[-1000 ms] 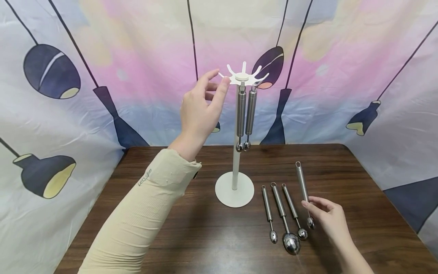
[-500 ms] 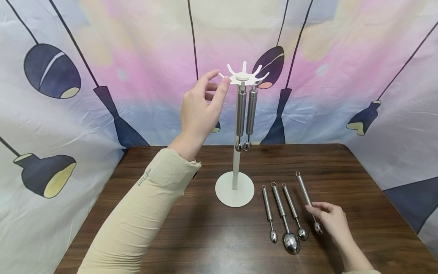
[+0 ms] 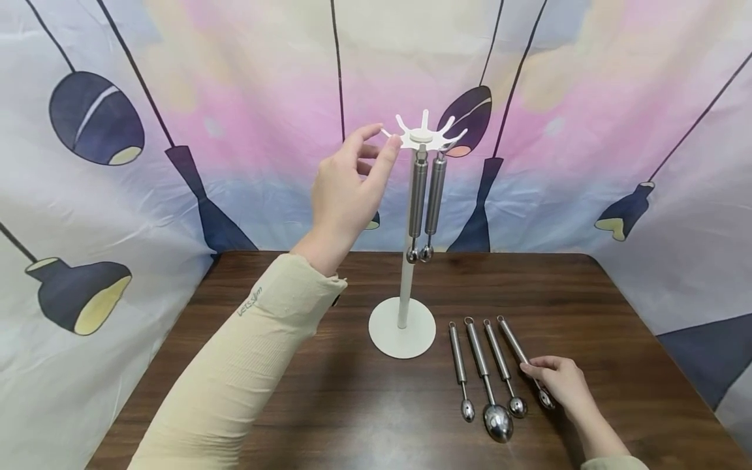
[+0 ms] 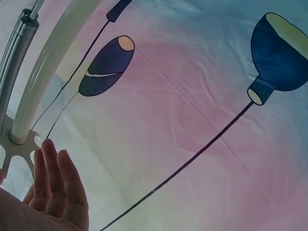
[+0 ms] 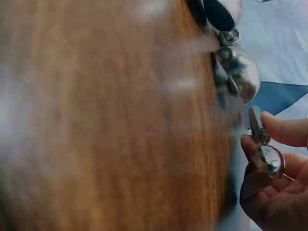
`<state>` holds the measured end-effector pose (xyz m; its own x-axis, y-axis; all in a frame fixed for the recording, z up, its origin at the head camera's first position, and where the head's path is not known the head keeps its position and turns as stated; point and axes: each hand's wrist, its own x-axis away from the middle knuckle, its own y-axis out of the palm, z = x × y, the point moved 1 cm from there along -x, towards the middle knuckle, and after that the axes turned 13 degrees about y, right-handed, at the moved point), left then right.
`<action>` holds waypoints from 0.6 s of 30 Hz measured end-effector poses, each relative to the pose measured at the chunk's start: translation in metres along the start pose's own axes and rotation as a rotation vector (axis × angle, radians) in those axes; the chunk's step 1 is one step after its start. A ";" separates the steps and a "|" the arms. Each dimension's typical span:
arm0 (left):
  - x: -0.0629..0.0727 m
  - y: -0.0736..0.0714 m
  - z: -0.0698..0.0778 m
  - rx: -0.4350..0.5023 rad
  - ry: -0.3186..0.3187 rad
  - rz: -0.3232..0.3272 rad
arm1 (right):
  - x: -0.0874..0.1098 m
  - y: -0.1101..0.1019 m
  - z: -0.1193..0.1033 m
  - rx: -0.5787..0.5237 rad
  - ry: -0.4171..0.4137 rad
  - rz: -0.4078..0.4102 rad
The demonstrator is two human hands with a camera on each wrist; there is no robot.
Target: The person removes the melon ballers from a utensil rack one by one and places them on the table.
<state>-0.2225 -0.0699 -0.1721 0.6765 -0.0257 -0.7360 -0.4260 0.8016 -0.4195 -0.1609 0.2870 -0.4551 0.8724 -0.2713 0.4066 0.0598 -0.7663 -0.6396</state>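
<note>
A: Where's the left hand [image 3: 343,186]?

B: Up at the white stand with a round base, a slim pole and radiating prongs [image 3: 406,287]. Its thumb and forefinger pinch a prong at the stand's left.

A: And the right hand [image 3: 563,383]?

B: Low, on the right side, its fingers clamped on a slim silver steel scoop with a small oval bowl [image 3: 512,339]. I can't tell whether that scoop touches the dark brown wood-grain worktop [image 3: 341,405].

A: What's beside it?

B: Just left, in a row on the worktop: a small-bowled steel scoop [image 3: 498,352], a large-bowled steel scoop [image 3: 478,349], then a narrow oval-tipped steel scoop [image 3: 457,358].

A: Anything on the stand?

B: Two brushed-steel scoops with small round bowls [image 3: 418,199] hang side by side, bowls down. Behind is a pastel cloth printed with dark lamps [image 3: 252,78].
</note>
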 end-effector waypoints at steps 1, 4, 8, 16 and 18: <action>0.000 0.000 0.000 0.001 -0.003 -0.003 | -0.001 0.001 0.000 0.007 0.002 -0.001; -0.001 -0.001 0.001 0.001 -0.004 -0.002 | -0.003 0.001 -0.001 0.022 0.008 -0.012; -0.001 -0.001 0.001 -0.005 0.009 0.009 | -0.005 0.001 -0.003 0.026 0.022 -0.010; -0.001 -0.001 0.001 -0.010 0.015 0.006 | -0.007 0.001 -0.004 0.088 0.007 0.012; 0.000 0.000 0.001 -0.009 0.014 0.006 | -0.007 0.002 -0.004 0.105 -0.002 0.017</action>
<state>-0.2224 -0.0698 -0.1713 0.6658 -0.0293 -0.7455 -0.4351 0.7965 -0.4198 -0.1695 0.2852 -0.4562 0.8748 -0.2822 0.3938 0.0953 -0.6966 -0.7111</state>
